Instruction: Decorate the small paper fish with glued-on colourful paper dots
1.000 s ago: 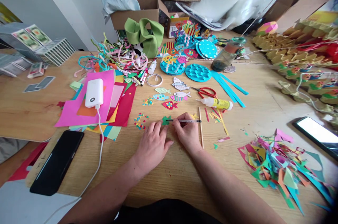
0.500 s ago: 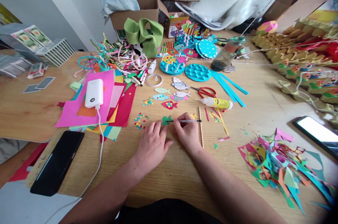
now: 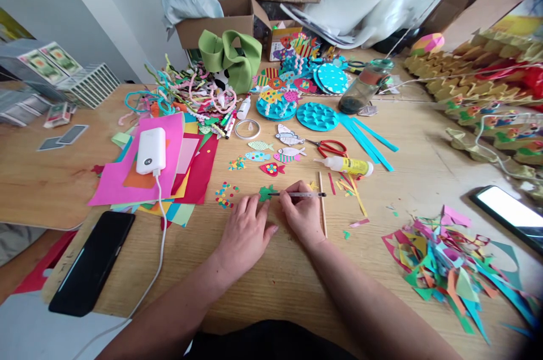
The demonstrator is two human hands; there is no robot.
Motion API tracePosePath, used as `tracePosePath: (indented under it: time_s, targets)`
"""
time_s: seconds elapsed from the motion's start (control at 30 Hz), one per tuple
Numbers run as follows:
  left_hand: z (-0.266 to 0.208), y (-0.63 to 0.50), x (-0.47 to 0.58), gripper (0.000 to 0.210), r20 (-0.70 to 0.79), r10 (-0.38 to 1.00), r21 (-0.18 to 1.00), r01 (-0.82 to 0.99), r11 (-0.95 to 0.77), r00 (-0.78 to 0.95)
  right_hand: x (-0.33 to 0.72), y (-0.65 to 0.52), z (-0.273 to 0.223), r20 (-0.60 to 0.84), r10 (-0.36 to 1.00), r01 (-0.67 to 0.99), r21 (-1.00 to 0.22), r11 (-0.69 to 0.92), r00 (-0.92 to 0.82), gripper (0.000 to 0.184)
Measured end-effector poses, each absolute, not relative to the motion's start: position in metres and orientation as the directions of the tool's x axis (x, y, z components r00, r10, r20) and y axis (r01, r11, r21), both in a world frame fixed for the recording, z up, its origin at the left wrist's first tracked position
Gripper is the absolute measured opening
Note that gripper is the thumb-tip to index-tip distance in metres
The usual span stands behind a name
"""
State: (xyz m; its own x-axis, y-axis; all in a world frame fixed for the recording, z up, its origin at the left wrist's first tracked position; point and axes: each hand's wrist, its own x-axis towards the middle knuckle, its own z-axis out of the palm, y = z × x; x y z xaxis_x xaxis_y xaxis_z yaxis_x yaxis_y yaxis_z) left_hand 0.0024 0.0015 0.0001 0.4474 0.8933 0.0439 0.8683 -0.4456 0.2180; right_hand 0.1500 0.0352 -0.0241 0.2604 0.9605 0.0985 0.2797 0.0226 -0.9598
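My right hand (image 3: 302,213) grips a pen (image 3: 307,195), which lies nearly level with its tip at the right edge of a green paper fish (image 3: 266,193). Fingers spread on the table, my left hand (image 3: 246,227) has its fingertips at the lower edge of that fish. Just left are small coloured paper dots (image 3: 226,195). Above lie a red paper fish with dots (image 3: 272,169), a striped paper fish (image 3: 290,154) and a blue spotted one (image 3: 258,156). A thin wooden stick (image 3: 323,207) runs beside my right wrist.
Scissors with red handles (image 3: 333,148) and a glue bottle (image 3: 350,166) lie beyond my right hand. Paper scraps (image 3: 456,269) are heaped at right. Coloured sheets (image 3: 114,184) carry a white power bank (image 3: 151,149) at left, near a black phone (image 3: 91,264). A glass jar (image 3: 367,88) stands tilted behind.
The pen in my right hand has shifted very slightly. Both hands stay in almost the same place, and the things around them have not moved.
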Motion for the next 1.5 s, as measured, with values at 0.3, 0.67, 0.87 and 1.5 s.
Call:
tracePosePath:
  time_s: [0.3,0.67,0.87,1.5]
  targets:
    - [0.0011,0.0017,0.0026,0.047,0.038,0.893,0.225,0.867,-0.444,0.448,0.1505,0.0355,-0.0246,0.119,0.966,0.33,-0.943,0.038,0.23,0.017]
    - [0.0021,0.0014,0.0026,0.047,0.044,0.892,0.222,0.866,-0.448,0.45,0.1509,0.035,-0.0252,0.123,0.966,0.35,-0.936,0.036,0.228,0.016]
    - [0.0018,0.0015,0.0026,0.046,0.05,0.894,0.225,0.867,-0.445,0.446,0.151,0.0348,-0.0268,0.125,0.961,0.347,-0.937,0.033,0.247,0.015]
    - [0.001,0.0018,0.002,0.046,0.038,0.894,0.216,0.87,-0.444,0.447,0.1507,0.0342,-0.0242,0.098,0.953,0.255,-0.967,0.023,0.287,0.017]
